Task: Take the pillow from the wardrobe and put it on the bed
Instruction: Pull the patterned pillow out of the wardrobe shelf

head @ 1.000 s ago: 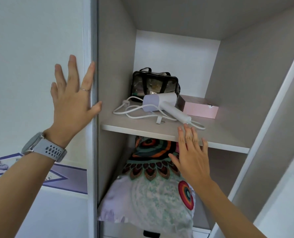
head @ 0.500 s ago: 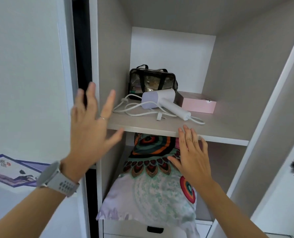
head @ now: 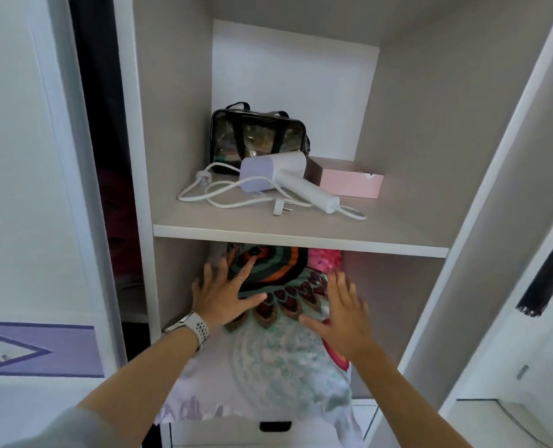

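Note:
A pillow with a colourful peacock-feather pattern on pale fabric stands in the wardrobe compartment under a shelf; its lower edge hangs over the front. My left hand, with a ring and a white watch on the wrist, lies flat on the pillow's upper left with fingers spread. My right hand is spread over the pillow's upper right side, fingers pointing up. Neither hand has closed around the pillow. The pillow's top is hidden beneath the shelf.
The grey shelf just above the hands carries a white hair dryer with its cord, a clear black-trimmed bag and a pink box. A sliding door stands at left. A drawer with a black handle sits below the pillow.
My left hand has left the sliding door, now pushed left, and come down onto the pillow's upper left. My right hand has stayed on the pillow's right side.

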